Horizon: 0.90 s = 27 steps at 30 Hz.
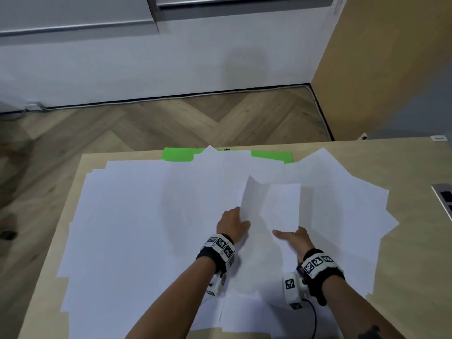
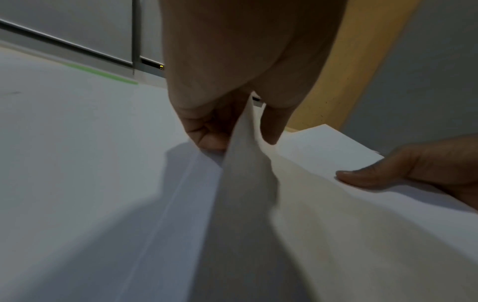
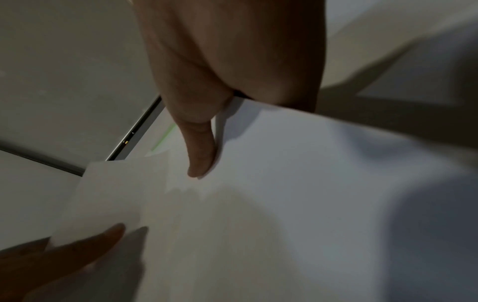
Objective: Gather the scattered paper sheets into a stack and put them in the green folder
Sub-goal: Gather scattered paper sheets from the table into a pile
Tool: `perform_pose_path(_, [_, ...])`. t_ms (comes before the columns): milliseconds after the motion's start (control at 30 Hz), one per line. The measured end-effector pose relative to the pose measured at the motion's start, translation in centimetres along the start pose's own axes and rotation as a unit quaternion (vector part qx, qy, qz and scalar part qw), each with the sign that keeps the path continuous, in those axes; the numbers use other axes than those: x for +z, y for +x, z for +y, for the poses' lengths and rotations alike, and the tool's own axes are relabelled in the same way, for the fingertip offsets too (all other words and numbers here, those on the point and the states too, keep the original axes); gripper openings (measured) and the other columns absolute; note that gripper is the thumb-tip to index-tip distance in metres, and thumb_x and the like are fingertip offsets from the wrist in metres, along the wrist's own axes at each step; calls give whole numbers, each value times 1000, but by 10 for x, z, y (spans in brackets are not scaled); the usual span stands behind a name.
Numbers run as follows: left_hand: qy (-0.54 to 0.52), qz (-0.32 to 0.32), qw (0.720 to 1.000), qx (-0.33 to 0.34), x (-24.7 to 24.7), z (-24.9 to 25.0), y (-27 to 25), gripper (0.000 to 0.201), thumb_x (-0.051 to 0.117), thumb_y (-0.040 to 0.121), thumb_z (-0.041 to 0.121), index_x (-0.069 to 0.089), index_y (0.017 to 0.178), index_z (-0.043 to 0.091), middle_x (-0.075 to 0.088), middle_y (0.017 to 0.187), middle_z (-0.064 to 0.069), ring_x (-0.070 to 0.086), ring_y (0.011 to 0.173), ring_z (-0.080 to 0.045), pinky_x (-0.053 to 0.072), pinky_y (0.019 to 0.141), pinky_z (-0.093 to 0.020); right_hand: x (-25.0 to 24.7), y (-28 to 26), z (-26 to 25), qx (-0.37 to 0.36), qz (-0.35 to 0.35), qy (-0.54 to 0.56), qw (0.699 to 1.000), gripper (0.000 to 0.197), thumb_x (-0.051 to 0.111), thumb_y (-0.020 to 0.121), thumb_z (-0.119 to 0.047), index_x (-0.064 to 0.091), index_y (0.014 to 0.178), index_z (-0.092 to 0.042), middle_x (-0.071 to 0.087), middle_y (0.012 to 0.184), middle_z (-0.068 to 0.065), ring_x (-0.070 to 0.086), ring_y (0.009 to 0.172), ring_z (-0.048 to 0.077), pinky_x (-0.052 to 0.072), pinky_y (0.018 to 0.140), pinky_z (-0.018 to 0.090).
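I see only two strips of the green folder [image 1: 178, 154] at the table's far edge, upper centre of the head view; loose paper sheets [image 1: 137, 216] bury the rest. The lifted sheet [image 1: 274, 204] hides my left hand's [image 1: 232, 225] fingertips and my right hand's [image 1: 294, 241] fingers. The bottom edge cuts off both forearms. Both wrist views are dim and blurred.

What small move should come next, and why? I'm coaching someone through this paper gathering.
Probably lay the lifted sheet flat on one spot to start the stack. The left hand pinches its raised edge, the right hand holds its near corner, and the other sheets lie scattered over the table, partly covering the green folder.
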<state>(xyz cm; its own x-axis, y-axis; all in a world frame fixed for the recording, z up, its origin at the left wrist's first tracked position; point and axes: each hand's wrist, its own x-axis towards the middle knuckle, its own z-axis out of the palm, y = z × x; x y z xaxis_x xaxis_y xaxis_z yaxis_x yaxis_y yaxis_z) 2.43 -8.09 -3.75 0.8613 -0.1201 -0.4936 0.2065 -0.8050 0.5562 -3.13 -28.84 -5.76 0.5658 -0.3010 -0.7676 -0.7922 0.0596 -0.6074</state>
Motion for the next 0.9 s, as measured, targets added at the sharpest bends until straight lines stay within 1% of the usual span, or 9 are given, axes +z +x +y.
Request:
perform_pose_path(67, [1, 21, 1000, -5, -4, -8, 2, 38, 55, 92, 38, 55, 120, 12, 59, 117, -7, 53, 111, -26, 48, 88, -36, 0, 2, 3, 1, -2, -13, 1000, 64, 86, 78, -11, 54, 130, 7, 61, 133, 19, 58, 114, 29, 40, 100, 36])
perform_pose_path(167, [7, 94, 995, -27, -21, -28, 10, 37, 53, 94, 36, 57, 121, 11, 53, 122, -10, 44, 117, -29, 43, 94, -38, 1, 0, 0, -10, -7, 4, 1000, 75, 83, 81, -11, 42, 140, 10, 52, 141, 21, 48, 134, 35, 35, 111, 42])
perform_pose_path(233, [28, 133, 989, -58, -38, -44, 16, 36, 54, 93, 32, 55, 124, 13, 48, 127, -11, 41, 120, -31, 41, 97, -40, 0, -7, -6, -11, -12, 11, 1000, 79, 82, 83, -12, 37, 143, 11, 49, 143, 19, 43, 138, 35, 32, 114, 43])
perform_pose_path(333, [40, 170, 975, -139, -63, -68, 24, 40, 56, 91, 29, 49, 126, 11, 42, 131, -13, 37, 123, -34, 40, 96, -44, -1, -3, -2, -12, -20, 12, 1000, 66, 83, 81, -9, 49, 135, 8, 53, 132, 3, 52, 128, 31, 36, 109, 41])
perform_pose_path(400, [27, 188, 963, -191, -78, -81, 30, 45, 59, 88, 27, 47, 126, 7, 39, 131, -15, 36, 122, -35, 39, 96, -46, -1, 4, 4, -18, -22, 13, 1000, 60, 87, 75, -10, 59, 126, 4, 64, 129, 10, 60, 118, 29, 40, 103, 37])
perform_pose_path(500, [-22, 194, 950, -245, -93, -90, 39, 53, 63, 84, 29, 46, 127, 4, 37, 131, -16, 36, 121, -36, 40, 96, -46, 0, 4, 5, -21, -28, 25, 999, 53, 86, 77, -9, 60, 122, 3, 66, 119, 8, 59, 111, 26, 38, 100, 35])
perform_pose_path(633, [-74, 183, 949, -244, -95, -84, 47, 49, 63, 81, 25, 49, 125, 5, 38, 130, -15, 35, 122, -34, 39, 96, -44, 0, 8, 7, -17, -22, 24, 999, 60, 87, 77, -12, 57, 126, 4, 63, 124, 10, 55, 110, 24, 36, 101, 35])
perform_pose_path(767, [-156, 217, 931, -247, -91, -75, 53, 54, 63, 81, 16, 50, 133, 8, 37, 137, -13, 30, 128, -31, 35, 98, -36, -1, 10, 8, -20, -22, 26, 999, 64, 86, 78, -11, 54, 131, 7, 61, 126, 11, 53, 111, 23, 35, 101, 35])
perform_pose_path(900, [-174, 222, 923, -262, -92, -68, 61, 60, 65, 79, 16, 44, 134, 4, 36, 136, -16, 32, 126, -33, 33, 101, -39, -1, 8, 7, -25, -13, 23, 999, 68, 86, 78, -11, 50, 134, 8, 59, 132, 14, 54, 121, 29, 36, 105, 38])
